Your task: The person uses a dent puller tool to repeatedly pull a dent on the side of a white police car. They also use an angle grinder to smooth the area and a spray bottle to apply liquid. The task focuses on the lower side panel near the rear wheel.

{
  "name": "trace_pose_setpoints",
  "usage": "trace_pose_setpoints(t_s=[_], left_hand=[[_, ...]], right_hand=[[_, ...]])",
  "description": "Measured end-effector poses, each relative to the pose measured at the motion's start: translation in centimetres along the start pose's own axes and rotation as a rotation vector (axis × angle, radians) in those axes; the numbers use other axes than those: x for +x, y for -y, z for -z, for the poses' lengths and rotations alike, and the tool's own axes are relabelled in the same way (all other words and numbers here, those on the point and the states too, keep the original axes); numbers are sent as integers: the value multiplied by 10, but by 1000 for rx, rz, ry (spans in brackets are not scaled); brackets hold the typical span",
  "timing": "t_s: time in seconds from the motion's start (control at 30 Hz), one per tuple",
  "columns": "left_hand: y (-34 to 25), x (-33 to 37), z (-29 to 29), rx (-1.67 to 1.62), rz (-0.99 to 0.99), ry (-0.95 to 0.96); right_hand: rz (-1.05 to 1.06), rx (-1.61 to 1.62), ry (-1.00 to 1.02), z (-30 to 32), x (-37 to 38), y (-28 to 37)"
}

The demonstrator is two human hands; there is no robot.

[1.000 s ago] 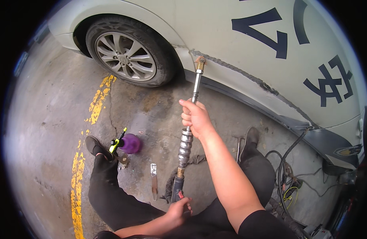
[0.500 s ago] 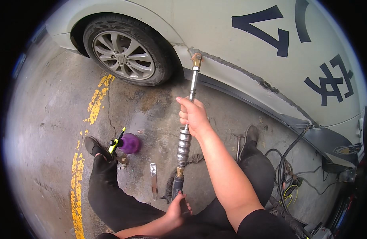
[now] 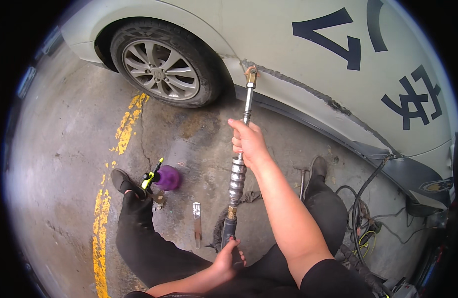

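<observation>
Everything has slid slightly rightward in view, the slide hammer (image 3: 238, 166) meeting the car (image 3: 268, 30) at its scraped crease (image 3: 298, 85) near the wheel (image 3: 162, 70), right hand (image 3: 249, 142) wrapped round its shaft (image 3: 249, 103), left hand (image 3: 229, 259) round its handle (image 3: 229, 229), perhaps keeping it straight.

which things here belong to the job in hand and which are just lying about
Apparently in use:
metal rod tool, in right grip and left grip
pale car side, which it meets

On the floor, apparently unused:
purple spray bottle
flat metal strip
hammer
</observation>
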State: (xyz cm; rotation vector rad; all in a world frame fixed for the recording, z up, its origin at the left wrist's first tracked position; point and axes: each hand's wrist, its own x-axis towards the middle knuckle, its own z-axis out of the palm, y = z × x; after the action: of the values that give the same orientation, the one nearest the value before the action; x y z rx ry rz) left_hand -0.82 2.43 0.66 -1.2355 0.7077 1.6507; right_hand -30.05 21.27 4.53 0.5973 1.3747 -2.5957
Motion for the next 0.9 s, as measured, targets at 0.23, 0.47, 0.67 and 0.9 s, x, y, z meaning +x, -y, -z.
trace_pose_setpoints(t_s=[0.23, 0.47, 0.67, 0.9], left_hand=[[-1, 3, -1, 43, -13, -16], [1, 0, -4, 154, -52, -43], [6, -1, -2, 70, -87, -58], [7, 2, -2, 104, -30, -9]], right_hand=[[97, -321, -140, 1, -26, -44], [29, -260, -204, -3, -31, -38], [71, -300, -261, -11, -50, -52], [73, -268, -201, 7, -31, -48]])
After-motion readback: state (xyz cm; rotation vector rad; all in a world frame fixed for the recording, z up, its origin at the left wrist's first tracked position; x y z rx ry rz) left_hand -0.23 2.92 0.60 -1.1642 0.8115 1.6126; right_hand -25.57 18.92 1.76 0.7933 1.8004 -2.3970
